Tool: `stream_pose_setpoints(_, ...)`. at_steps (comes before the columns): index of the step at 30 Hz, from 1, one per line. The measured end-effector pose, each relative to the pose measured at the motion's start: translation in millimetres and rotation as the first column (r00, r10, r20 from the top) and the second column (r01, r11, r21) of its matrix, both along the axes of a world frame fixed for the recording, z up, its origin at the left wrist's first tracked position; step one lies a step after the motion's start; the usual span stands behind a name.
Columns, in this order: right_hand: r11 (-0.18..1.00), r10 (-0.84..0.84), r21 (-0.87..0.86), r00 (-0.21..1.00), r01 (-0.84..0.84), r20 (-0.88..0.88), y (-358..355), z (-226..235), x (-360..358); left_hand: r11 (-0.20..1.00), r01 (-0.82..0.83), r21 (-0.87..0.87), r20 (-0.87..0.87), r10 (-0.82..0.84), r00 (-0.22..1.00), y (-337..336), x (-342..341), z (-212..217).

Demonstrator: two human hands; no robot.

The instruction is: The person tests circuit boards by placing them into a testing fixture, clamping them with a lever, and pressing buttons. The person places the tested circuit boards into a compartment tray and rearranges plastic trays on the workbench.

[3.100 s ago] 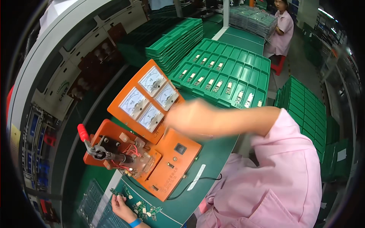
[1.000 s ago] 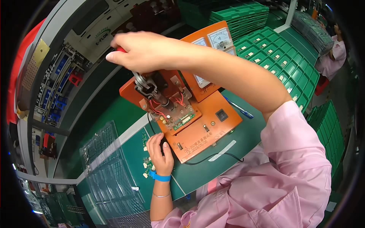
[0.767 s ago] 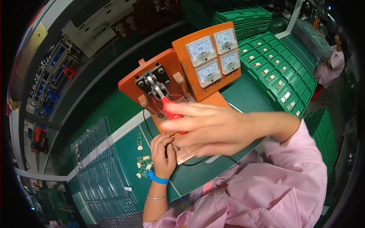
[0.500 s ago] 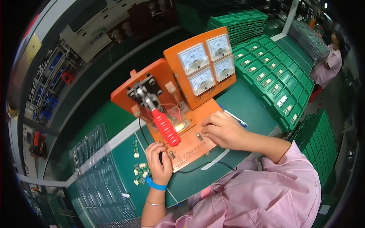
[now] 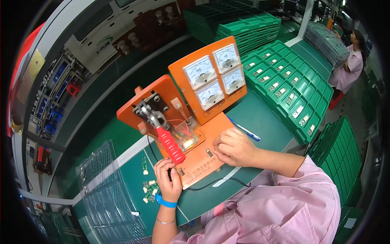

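Note:
An orange test fixture (image 5: 203, 164) stands on the green table, with a red-handled toggle clamp (image 5: 170, 146) lowered over a lit circuit board (image 5: 188, 143). Four analog meters (image 5: 199, 71) fill its upright orange panel. At the base's left edge, my left hand (image 5: 168, 183) has its fingers curled in, close to a small switch (image 5: 181, 171). My right hand (image 5: 235, 148) rests on the right side of the base with its fingers bunched, beside another small switch (image 5: 209, 153). What either hand holds, if anything, is hidden.
Loose green circuit boards (image 5: 150, 189) lie left of my left hand, by clear plastic trays (image 5: 107, 183). A blue pen (image 5: 245, 130) lies behind my right hand. Right of the fixture, a green compartment tray (image 5: 290, 87) holds several boards. More green trays (image 5: 252, 28) are stacked behind; a co-worker (image 5: 351, 65) sits far right.
The view has shifted slightly, so the fixture's upright parts appear a little lower and further left. Both hands keep their places at the base, the right with its fingers drawn slightly closer together.

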State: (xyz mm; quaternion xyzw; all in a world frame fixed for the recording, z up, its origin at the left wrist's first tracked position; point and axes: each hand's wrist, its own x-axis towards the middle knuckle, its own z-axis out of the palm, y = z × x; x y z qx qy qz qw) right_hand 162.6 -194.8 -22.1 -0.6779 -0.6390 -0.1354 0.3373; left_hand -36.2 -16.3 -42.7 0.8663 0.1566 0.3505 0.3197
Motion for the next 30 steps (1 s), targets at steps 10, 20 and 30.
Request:
stream_pose_setpoints(10,0.982,0.064,0.177,0.998,-0.064,0.007,52,51,-8,1.000,0.000,-0.010,0.028,0.000,1.000,-1,4,3)
stream_pose_setpoints(20,0.998,0.063,-0.044,0.956,-0.052,0.286,71,39,-18,0.996,-0.045,-0.076,0.040,0.048,0.998,-1,3,5)
stream_pose_setpoints(30,0.995,0.088,0.064,0.986,-0.080,-0.143,27,18,-24,0.991,-0.057,0.122,-0.046,0.063,0.997,8,28,46)
